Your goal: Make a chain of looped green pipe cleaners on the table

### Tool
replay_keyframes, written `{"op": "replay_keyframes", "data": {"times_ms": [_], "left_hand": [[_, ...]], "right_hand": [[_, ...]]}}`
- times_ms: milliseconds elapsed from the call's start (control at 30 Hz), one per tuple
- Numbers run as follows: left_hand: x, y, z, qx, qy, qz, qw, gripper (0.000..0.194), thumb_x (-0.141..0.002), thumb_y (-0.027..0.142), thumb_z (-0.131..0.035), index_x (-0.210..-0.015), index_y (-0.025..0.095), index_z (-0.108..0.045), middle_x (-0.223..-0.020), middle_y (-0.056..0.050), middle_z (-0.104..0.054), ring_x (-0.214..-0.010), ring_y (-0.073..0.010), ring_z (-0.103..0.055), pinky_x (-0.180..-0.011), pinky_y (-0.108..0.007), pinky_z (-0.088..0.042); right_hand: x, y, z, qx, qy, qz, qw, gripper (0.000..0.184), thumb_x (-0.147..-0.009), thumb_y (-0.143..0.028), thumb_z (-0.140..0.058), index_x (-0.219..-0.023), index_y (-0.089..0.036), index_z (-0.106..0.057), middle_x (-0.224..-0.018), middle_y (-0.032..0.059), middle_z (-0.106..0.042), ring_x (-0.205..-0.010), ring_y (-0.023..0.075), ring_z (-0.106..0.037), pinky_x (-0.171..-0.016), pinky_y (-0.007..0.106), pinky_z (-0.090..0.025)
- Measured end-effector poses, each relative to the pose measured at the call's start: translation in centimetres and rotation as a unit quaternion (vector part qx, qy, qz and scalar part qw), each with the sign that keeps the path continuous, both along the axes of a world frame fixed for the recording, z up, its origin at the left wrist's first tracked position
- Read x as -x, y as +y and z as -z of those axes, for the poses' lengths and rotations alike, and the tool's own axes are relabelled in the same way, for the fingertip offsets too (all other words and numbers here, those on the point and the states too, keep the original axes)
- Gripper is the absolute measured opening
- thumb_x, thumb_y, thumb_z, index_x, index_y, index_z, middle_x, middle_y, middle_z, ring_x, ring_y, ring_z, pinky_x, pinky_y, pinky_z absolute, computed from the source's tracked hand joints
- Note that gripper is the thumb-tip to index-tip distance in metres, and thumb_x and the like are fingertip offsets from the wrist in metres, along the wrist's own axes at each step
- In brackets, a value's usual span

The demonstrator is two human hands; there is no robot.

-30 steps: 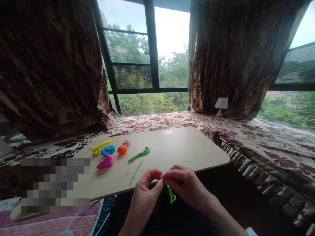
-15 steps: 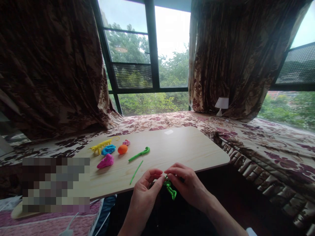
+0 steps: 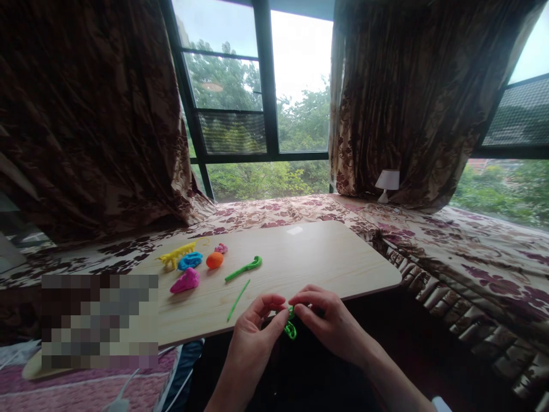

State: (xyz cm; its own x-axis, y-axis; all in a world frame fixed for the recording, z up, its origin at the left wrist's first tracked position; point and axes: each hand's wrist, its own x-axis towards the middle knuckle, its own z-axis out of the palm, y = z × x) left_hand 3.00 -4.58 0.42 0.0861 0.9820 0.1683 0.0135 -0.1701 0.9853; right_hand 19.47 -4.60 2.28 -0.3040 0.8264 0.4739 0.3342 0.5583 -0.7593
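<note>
My left hand (image 3: 262, 321) and my right hand (image 3: 322, 312) meet at the table's near edge. Between their fingertips they pinch a piece of green modelling clay (image 3: 290, 330), whose looped lower end hangs down; its upper part is hidden by the fingers. Left of my hands, a thin green clay strip (image 3: 238, 300) lies on the table. Beyond it is a thicker green clay stick with a hooked end (image 3: 243, 268).
On the wooden table (image 3: 326, 252) lie a yellow clay figure (image 3: 176, 255), a blue lump (image 3: 190, 261), an orange ball (image 3: 215, 260), a magenta lump (image 3: 185, 281) and a small pink piece (image 3: 221, 248). A white lamp (image 3: 388, 183) stands beyond, by the curtain.
The hanging green clay has swung left and curled into a shorter loop beneath my fingers. Both hands keep nearly the same place and pinch.
</note>
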Motion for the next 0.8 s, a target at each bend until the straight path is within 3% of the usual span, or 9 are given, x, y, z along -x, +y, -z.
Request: {"op": "replay_keyframes", "data": {"times_ms": [300,500,800], "left_hand": [[0.11,0.03,-0.09,-0.01,0.019,0.0,1.0,0.022,-0.074,0.034,-0.061,-0.092,0.021,-0.057,-0.084,0.0,-0.062,-0.082,-0.0132,-0.054,-0.073,-0.022,-0.042],[-0.21,-0.15,-0.27,0.003,0.004,-0.001,1.0,0.023,-0.073,0.034,-0.062,-0.091,0.02,-0.061,-0.084,-0.001,-0.064,-0.082,-0.0142,-0.057,-0.073,-0.022,-0.043],[0.03,-0.13,-0.32,0.038,0.016,0.06,0.997,0.024,-0.075,0.036,-0.059,-0.091,0.018,-0.065,-0.087,-0.005,-0.067,-0.08,-0.017,-0.059,-0.072,-0.025,-0.044]], "right_hand": [[0.06,0.12,0.23,-0.037,-0.008,0.002,0.999,0.009,-0.08,-0.019,-0.056,-0.083,-0.021,-0.064,-0.083,-0.0002,-0.057,-0.075,0.0112,-0.054,-0.063,0.023,-0.042],[0.31,0.07,0.08,-0.092,-0.035,0.032,0.995,0.01,-0.079,-0.012,-0.053,-0.075,-0.018,-0.059,-0.078,0.0008,-0.055,-0.079,0.0135,-0.051,-0.072,0.027,-0.041],[0.42,0.26,0.85,-0.07,-0.019,0.035,0.997,0.006,-0.08,-0.017,-0.055,-0.08,-0.019,-0.061,-0.081,0.0004,-0.056,-0.077,0.0125,-0.053,-0.068,0.025,-0.042]]}}
